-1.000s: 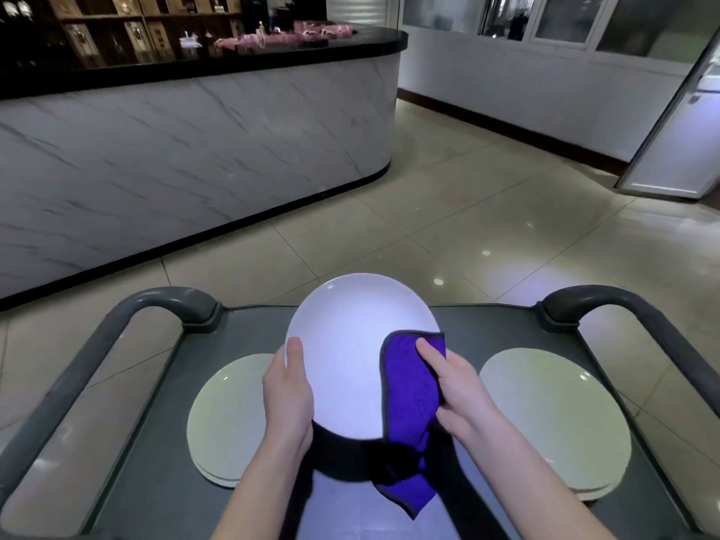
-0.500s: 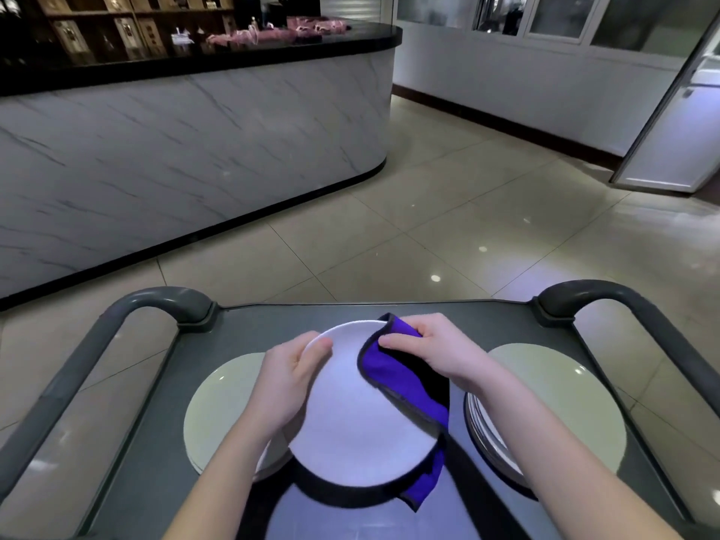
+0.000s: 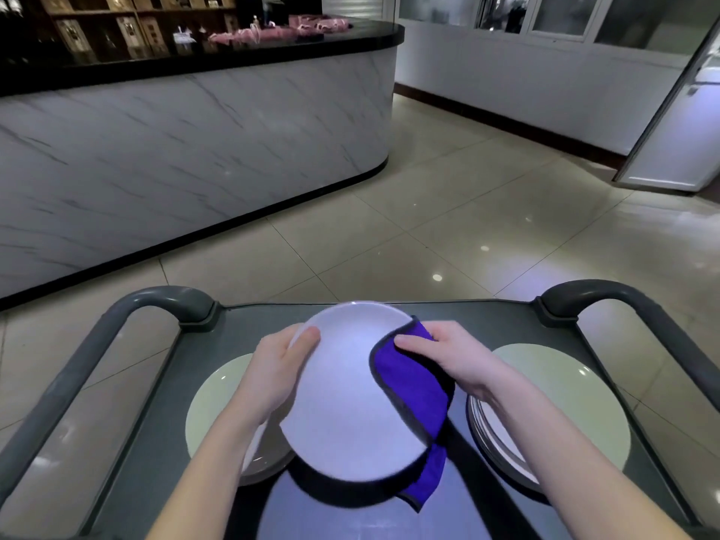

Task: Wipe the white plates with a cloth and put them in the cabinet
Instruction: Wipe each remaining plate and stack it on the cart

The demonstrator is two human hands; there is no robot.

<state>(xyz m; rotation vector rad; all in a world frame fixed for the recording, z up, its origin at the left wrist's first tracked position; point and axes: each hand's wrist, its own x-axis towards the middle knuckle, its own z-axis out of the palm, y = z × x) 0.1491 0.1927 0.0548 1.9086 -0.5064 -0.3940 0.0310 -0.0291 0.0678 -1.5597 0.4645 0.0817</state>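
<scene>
Right now the white plate (image 3: 346, 399) sits between my two hands, held up above the grey cart surface (image 3: 156, 442), face up and tipped a little toward me. My left hand (image 3: 278, 368) grips its left rim, thumb on the top face and fingers curled underneath. My right hand (image 3: 448, 356) is closed over the purple cloth (image 3: 413, 391), clamping it against the plate's right rim. The cloth drapes across the right part of the plate, and one corner hangs below the near edge. Under my left forearm lies a stack of plates (image 3: 210, 407), and another stack (image 3: 565, 403) lies just outside my right wrist, both on the surface. Beyond my hands the cart's two grey handles (image 3: 117, 337) curve up at either side, with tiled floor (image 3: 428, 212) past them and a marble-fronted counter (image 3: 195, 150) further off to the left.
</scene>
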